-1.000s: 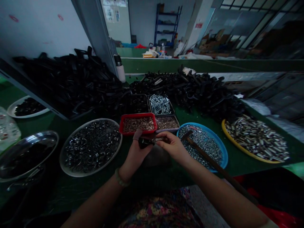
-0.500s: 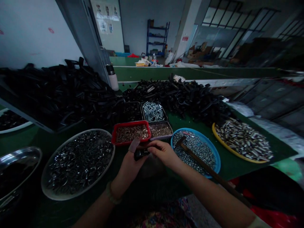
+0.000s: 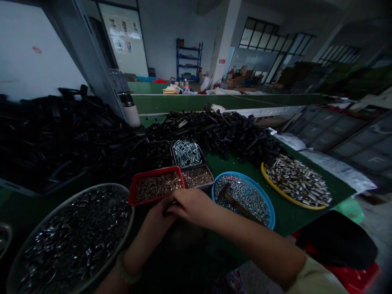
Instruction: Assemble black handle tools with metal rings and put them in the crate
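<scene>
My left hand [image 3: 154,222] and my right hand [image 3: 192,206] meet just in front of the red tray [image 3: 132,192] of small copper-coloured pins. The left one is closed around a small black part [image 3: 169,207], most of which the fingers hide. Over it, the fingers of my right hand are bent and pressed together; what they pinch, if anything, is hidden. Right of the hands lies a hammer [image 3: 235,203], across a blue basin [image 3: 271,204] of small silvery metal pieces. A small tray of tiny metal parts [image 3: 197,177] adjoins the red one.
A wide round tray of dark shiny rings [image 3: 73,237] stands on the left. Behind are silvery bolts [image 3: 186,153] and heaps of black parts [image 3: 232,130]. A yellow-rimmed tray of metal cylinders [image 3: 298,179] sits right. A bottle [image 3: 131,114] stands at the back left.
The view has swung right, so things sit further left. My right hand has closed in over the left one, and the black part, plainer before, is now mostly covered.
</scene>
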Available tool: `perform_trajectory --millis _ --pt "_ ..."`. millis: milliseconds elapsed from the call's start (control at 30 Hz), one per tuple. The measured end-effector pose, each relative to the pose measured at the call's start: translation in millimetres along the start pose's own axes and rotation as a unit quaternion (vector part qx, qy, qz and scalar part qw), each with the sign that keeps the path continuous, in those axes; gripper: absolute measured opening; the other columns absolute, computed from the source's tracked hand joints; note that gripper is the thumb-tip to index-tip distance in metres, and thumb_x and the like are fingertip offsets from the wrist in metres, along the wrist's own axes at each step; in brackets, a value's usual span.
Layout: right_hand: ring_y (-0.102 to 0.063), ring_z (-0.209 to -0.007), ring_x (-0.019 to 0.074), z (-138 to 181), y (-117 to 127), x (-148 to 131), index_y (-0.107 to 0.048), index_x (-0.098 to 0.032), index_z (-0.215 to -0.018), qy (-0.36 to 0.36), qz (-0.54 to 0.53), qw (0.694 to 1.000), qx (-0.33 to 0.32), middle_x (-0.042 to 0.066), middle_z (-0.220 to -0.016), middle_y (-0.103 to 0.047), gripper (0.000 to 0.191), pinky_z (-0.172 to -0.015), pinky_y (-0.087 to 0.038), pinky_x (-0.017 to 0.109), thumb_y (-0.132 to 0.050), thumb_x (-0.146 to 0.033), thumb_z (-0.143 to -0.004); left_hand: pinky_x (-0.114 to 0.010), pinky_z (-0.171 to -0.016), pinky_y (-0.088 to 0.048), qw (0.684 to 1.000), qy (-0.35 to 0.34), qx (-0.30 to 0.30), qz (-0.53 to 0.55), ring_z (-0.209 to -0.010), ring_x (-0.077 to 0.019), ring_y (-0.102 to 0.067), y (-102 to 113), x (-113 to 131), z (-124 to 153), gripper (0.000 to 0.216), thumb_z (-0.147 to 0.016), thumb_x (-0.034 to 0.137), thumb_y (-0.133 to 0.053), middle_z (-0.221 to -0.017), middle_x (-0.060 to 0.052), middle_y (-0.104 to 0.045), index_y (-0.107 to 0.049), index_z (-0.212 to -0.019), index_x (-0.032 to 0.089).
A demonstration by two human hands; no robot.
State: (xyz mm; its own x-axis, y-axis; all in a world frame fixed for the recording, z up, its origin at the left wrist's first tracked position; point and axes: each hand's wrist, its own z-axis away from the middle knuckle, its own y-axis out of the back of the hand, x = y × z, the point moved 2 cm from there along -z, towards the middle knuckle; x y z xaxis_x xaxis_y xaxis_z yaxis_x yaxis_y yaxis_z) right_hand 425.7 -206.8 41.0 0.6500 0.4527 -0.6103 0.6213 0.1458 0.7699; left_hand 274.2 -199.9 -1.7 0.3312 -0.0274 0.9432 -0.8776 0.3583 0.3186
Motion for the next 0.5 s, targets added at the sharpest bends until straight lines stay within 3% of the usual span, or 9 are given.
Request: perform_trajectory --millis 33,100,133,167,200,333,400,500 --pt "-0.061 -0.084 0.0169 -10.7 7.8 8.4 -0.058 -0.020 -0.108 0.010 0.013 1.000 -0.008 0.003 -0.092 -0.065 0.028 -0.074 -0.044 0.027 -0.059 -0.040 -0.088 -0.041 -0.097 -0.046 0.999 0.021 -0.022 0.011 -0.103 -0.0276 -0.064 2.6 4.1 -1.4 0.026 -0.069 0.029 -0.065 -0.102 -0.006 -0.072 -0.068 -0.094 0.020" --pt "-0.060 -0.080 0.0148 -34.7 33.2 44.5 -0.054 -0.023 -0.118 -0.051 0.025 0.997 0.048 0.002 -0.092 -0.065 0.036 -0.072 -0.045 0.026 -0.056 -0.044 -0.089 -0.039 -0.092 -0.049 0.996 0.060 -0.034 0.056 -0.098 -0.0269 -0.065 12.1 9.5 -1.0 0.026 -0.071 0.036 -0.065 -0.097 -0.006 -0.072 -0.068 -0.091 0.019" --pt "-0.059 -0.079 0.0151 -45.4 51.5 70.5 -0.056 -0.022 -0.115 -0.139 0.063 0.978 0.142 0.002 -0.090 -0.064 0.032 -0.072 -0.045 0.026 -0.053 -0.042 -0.091 -0.038 -0.089 -0.050 0.994 0.074 -0.025 0.080 -0.097 -0.0260 -0.065 18.6 10.0 0.6 0.029 -0.072 0.039 -0.065 -0.097 -0.005 -0.072 -0.068 -0.092 0.019" --pt "-0.059 -0.084 0.0162 -53.6 70.9 97.5 -0.057 -0.022 -0.113 -0.232 0.116 0.935 0.243 0.004 -0.094 -0.063 0.028 -0.077 -0.045 0.028 -0.050 -0.039 -0.092 -0.036 -0.087 -0.050 0.992 0.084 -0.012 0.096 -0.096 -0.0251 -0.065 25.5 9.1 2.8 0.030 -0.072 0.041 -0.065 -0.096 -0.005 -0.072 -0.067 -0.092 0.019" --pt "-0.057 -0.093 0.0188 -62.1 87.2 122.5 -0.057 -0.019 -0.115 -0.268 0.135 0.911 0.282 0.009 -0.103 -0.061 0.027 -0.083 -0.044 0.031 -0.049 -0.032 -0.093 -0.035 -0.085 -0.051 0.991 0.089 -0.001 0.100 -0.092 -0.0244 -0.066 32.4 7.0 5.1 0.031 -0.070 0.042 -0.066 -0.092 -0.004 -0.072 -0.067 -0.090 0.018" --pt "-0.051 -0.108 0.0283 -86.5 126.9 192.9 -0.059 -0.015 -0.109 -0.315 0.145 0.871 0.348 0.017 -0.112 -0.056 0.027 -0.091 -0.039 0.044 -0.059 -0.016 -0.082 -0.033 -0.076 -0.052 0.997 0.075 0.004 0.035 -0.077 -0.0236 -0.066 52.4 -2.4 12.8 0.021 -0.062 0.035 -0.070 -0.073 -0.002 -0.070 -0.065 -0.074 0.018" --pt "-0.051 -0.108 0.0294 -93.3 134.8 206.7 -0.062 -0.016 -0.099 -0.307 0.139 0.866 0.369 0.016 -0.108 -0.057 0.019 -0.092 -0.038 0.047 -0.060 -0.014 -0.080 -0.034 -0.078 -0.053 0.998 0.059 0.017 -0.020 -0.079 -0.0241 -0.066 57.4 -3.4 15.7 0.020 -0.064 0.033 -0.069 -0.077 -0.003 -0.071 -0.066 -0.078 0.020" --pt "-0.051 -0.111 0.0282 -94.0 148.6 206.0 -0.059 -0.014 -0.096 -0.273 0.131 0.860 0.411 0.017 -0.110 -0.057 0.014 -0.095 -0.038 0.046 -0.056 -0.017 -0.083 -0.038 -0.089 -0.050 0.990 -0.019 0.087 -0.110 -0.095 -0.0259 -0.065 59.4 1.6 21.0 0.028 -0.073 0.036 -0.063 -0.098 -0.006 -0.071 -0.065 -0.097 0.022"
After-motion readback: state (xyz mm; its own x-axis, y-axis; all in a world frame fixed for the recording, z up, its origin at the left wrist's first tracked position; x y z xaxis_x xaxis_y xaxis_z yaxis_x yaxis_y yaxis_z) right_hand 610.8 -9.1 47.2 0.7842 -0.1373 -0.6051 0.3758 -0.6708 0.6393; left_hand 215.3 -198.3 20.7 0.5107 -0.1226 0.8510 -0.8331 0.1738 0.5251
